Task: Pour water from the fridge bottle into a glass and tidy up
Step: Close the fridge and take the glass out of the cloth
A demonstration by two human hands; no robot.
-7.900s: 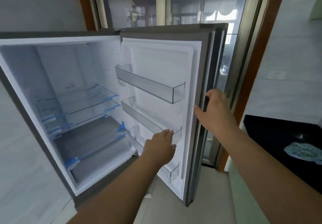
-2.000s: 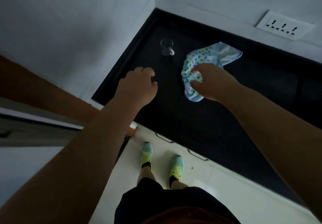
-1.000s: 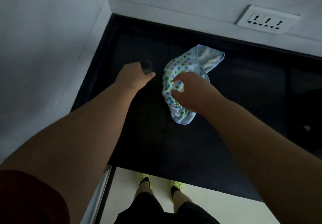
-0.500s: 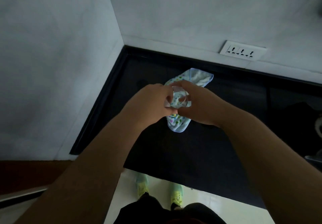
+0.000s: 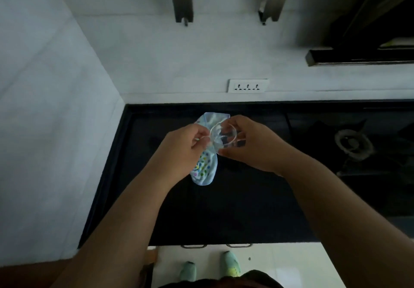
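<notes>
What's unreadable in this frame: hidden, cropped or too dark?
Head view only:
- Glass: whether wet or dry, transparent, can't tell.
- Cloth: middle hidden behind left hand and right hand.
- Stove burner: too dark for detail.
- Range hood: cut by right edge.

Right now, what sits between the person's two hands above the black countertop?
In the head view, a small clear glass cup is held between the left hand and right hand, above the polka-dot blue cloth.
</notes>
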